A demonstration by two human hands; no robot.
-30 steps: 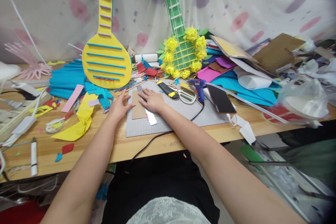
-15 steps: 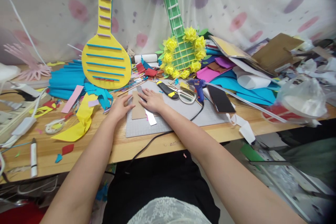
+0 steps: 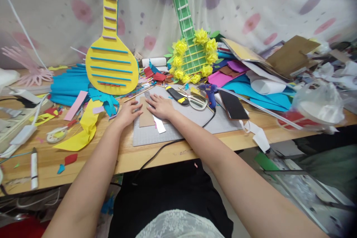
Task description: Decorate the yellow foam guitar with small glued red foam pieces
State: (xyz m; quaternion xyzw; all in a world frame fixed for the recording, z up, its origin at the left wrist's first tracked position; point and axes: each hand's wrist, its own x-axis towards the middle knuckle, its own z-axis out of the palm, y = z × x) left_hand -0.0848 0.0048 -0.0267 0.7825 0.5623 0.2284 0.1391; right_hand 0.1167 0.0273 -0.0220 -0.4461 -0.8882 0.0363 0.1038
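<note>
My right hand (image 3: pixel 160 107) lies flat with fingers spread over a metal ruler (image 3: pixel 159 125) and a piece of brown cardboard (image 3: pixel 145 119). The ruler runs slantwise, its middle hidden under the palm. At the cardboard's left edge rests my left hand (image 3: pixel 128 113), fingers apart and touching or nearly touching the edge. Both pieces lie on a grey cutting mat (image 3: pixel 142 139). Just right of my right hand are a yellow-and-black utility knife (image 3: pixel 177 95) and scissors (image 3: pixel 198 103).
A blue glue gun (image 3: pixel 211 95) and a phone (image 3: pixel 233 105) lie on the mat's right side. Behind stand a yellow paper instrument (image 3: pixel 112 78) and a green one (image 3: pixel 184 16) with yellow flowers. A black cable (image 3: pixel 158 151) crosses the front edge.
My hands keep nearly the same places on the cardboard and ruler. The whole view has shifted slightly to the left.
</note>
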